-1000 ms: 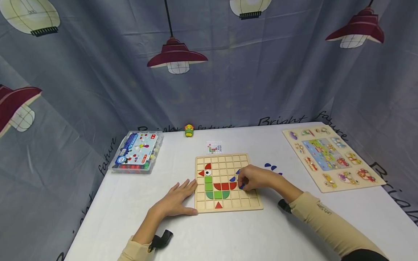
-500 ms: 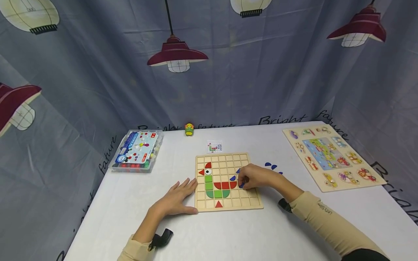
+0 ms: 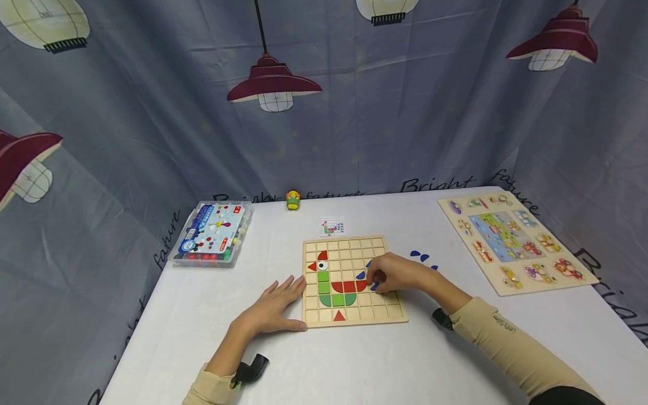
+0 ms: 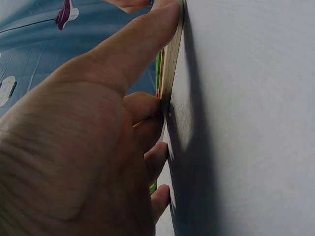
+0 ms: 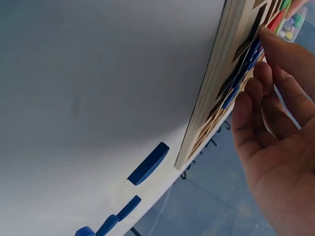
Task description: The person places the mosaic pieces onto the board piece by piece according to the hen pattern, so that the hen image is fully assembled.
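Observation:
A square wooden grid board (image 3: 364, 315) lies on the table, with red, green and blue flat pieces set in its cells as a bird shape. My left hand (image 3: 275, 310) rests flat at the board's left edge, fingers spread; the left wrist view shows its thumb (image 4: 147, 34) and fingertips along the edge. Over the board's right part, my right hand (image 3: 392, 273) pinches a blue half-round piece (image 3: 374, 287) at a cell, thumb and curled fingers close over it. Another blue piece (image 3: 360, 275) lies in the board just left of these fingers.
Several loose blue pieces (image 3: 424, 258) lie right of the board. Behind it is a small picture card (image 3: 332, 226), with a small green-and-yellow toy (image 3: 292, 200) farther back. A clear plastic case (image 3: 212, 233) stands left, a wooden picture puzzle (image 3: 516, 242) right.
My right hand has shifted very slightly left, and more of the blue piece under its fingers shows. The left hand stays at the board's edge.

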Demonstrator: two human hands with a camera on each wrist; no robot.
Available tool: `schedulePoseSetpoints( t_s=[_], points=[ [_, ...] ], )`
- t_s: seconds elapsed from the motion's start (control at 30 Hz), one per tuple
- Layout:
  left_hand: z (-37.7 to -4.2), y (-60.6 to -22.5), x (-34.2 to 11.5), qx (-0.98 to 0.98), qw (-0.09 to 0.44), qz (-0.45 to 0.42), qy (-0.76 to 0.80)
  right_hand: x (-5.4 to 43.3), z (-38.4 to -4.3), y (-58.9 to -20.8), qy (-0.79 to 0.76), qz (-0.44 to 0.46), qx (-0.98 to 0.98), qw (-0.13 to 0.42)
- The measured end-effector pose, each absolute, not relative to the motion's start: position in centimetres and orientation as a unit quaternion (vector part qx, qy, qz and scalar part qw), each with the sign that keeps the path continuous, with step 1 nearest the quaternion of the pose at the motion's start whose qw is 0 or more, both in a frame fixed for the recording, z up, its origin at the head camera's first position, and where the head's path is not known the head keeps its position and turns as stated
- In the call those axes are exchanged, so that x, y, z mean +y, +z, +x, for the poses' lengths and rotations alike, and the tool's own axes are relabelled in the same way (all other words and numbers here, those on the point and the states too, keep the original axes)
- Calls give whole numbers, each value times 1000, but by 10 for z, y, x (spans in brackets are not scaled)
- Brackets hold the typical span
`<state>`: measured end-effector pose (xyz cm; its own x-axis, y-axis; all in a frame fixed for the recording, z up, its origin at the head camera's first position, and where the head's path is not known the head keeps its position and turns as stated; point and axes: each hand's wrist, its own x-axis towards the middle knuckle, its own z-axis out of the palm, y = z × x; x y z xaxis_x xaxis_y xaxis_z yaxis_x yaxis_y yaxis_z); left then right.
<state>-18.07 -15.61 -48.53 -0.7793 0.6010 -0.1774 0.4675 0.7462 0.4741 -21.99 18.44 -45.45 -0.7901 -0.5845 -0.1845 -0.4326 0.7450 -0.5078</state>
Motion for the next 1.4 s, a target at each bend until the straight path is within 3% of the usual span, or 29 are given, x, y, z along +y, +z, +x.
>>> schedulePoseSetpoints(
  t_s=[0.77,0.93,1.4],
  points=[
    [-184,-484,-157,921,162,292,204,273,-226,-450,-283,-192,934,104],
    [-183,-486,-157,920,167,288,208,275,-221,-459,-269,-187,937,118],
    [-181,-486,-158,920,167,285,210,264,-218,-465,-209,-130,965,91]
  ],
)
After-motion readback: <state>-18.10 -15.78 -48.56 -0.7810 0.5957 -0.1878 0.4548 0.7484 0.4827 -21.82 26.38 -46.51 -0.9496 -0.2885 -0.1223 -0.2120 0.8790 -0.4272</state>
